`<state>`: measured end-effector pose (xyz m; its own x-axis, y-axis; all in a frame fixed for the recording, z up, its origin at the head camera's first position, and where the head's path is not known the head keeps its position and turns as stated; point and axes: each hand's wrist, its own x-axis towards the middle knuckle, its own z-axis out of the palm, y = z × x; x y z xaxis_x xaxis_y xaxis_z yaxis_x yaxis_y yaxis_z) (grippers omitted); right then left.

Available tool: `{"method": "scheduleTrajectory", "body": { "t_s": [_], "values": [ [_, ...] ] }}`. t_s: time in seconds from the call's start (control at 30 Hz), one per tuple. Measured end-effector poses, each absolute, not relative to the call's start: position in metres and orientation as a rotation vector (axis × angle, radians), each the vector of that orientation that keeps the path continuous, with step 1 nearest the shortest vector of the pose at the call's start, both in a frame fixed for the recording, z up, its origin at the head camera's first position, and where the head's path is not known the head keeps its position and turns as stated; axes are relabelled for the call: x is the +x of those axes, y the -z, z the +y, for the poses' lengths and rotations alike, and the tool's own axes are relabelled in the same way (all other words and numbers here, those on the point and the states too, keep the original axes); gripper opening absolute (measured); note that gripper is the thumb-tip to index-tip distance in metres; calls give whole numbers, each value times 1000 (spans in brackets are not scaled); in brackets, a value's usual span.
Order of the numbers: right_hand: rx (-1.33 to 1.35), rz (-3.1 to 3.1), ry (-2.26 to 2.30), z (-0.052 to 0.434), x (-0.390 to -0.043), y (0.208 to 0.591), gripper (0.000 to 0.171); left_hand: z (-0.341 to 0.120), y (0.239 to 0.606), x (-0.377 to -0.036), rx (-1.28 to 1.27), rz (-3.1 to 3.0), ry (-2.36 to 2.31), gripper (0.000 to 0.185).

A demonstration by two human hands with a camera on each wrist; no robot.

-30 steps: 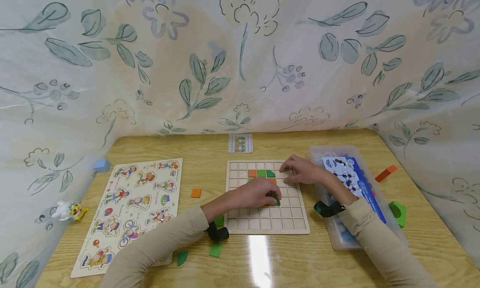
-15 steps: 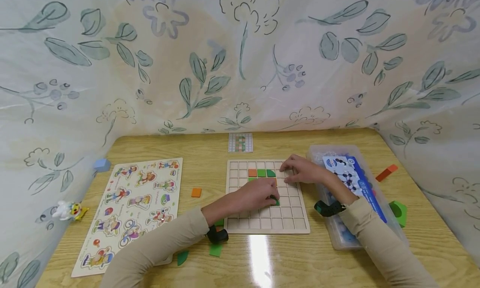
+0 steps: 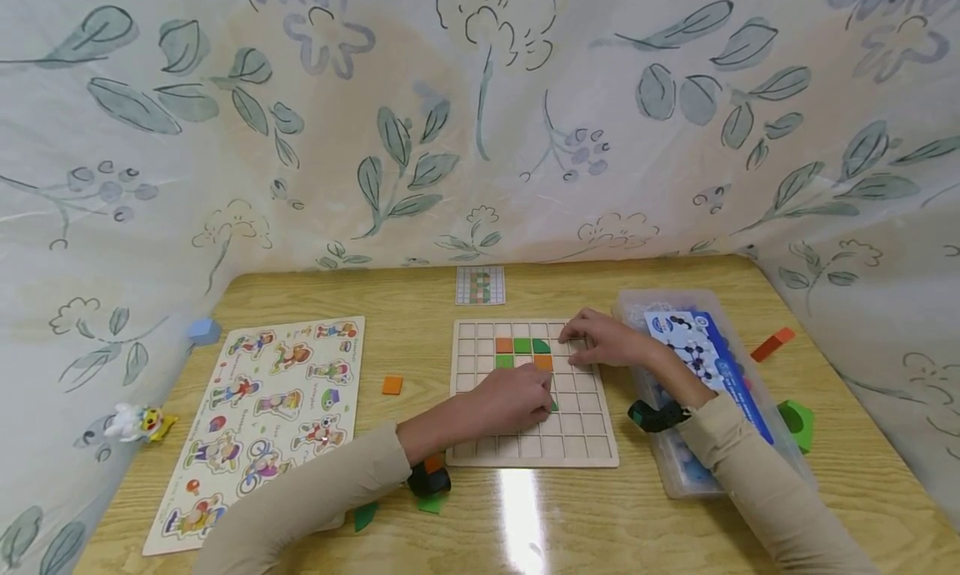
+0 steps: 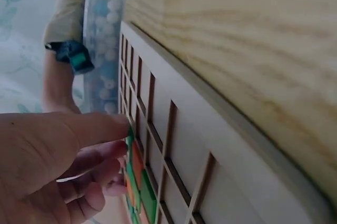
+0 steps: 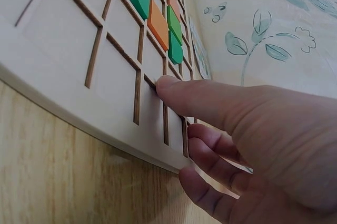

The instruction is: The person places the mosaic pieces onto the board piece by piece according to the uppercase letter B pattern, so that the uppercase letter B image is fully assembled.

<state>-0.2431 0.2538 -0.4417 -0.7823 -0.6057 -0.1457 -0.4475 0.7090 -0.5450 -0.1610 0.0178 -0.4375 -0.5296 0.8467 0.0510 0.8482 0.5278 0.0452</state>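
A pale wooden grid board point(image 3: 577, 450) lies mid-table with orange and green tiles in its upper cells. My left hand point(image 3: 513, 398) is over its middle, fingers bent. In the left wrist view, the thumb and index finger of that hand point(image 4: 79, 155) pinch the edge of a dark green tile point(image 4: 129, 135), low at the board. Most of this tile is hidden in the head view. My right hand point(image 3: 603, 339) rests at the board's upper right edge, thumb and fingers loosely spread with nothing between them. In the right wrist view, an orange tile point(image 5: 158, 26) lies just beyond its thumb.
Behind the board lies a small pattern card point(image 3: 481, 286). A picture puzzle board point(image 3: 273, 400) is to the left, with an orange tile point(image 3: 392, 385) and several loose green tiles nearby. A clear plastic box point(image 3: 678, 467) stands under the right forearm, beside a green block point(image 3: 797, 427).
My left hand shifts slightly left and toward me, uncovering orange and green tiles in the second row. The dark green tile stays nearly in place. My right hand keeps its position.
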Motion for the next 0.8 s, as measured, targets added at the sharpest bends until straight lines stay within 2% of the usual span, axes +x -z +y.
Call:
{"method": "scheduleTrajectory", "body": {
  "t_s": [0.17, 0.37, 0.6, 0.8],
  "values": [
    [-809, 2602, 700, 250, -243, 443, 27, -5, 433, -142, -1513, -2700, 86, 15],
    [-769, 2595, 704, 245, -241, 443, 28, -58, 429, -107, -1452, -2771, 204, 15],
    [-768, 2617, 676, 248, -241, 442, 28, -128, 440, -74, -1196, -2942, 509, 12],
    [-802, 2614, 704, 251, -243, 442, 29, -156, 439, -59, -1067, -2998, 680, 15]
  ]
}}
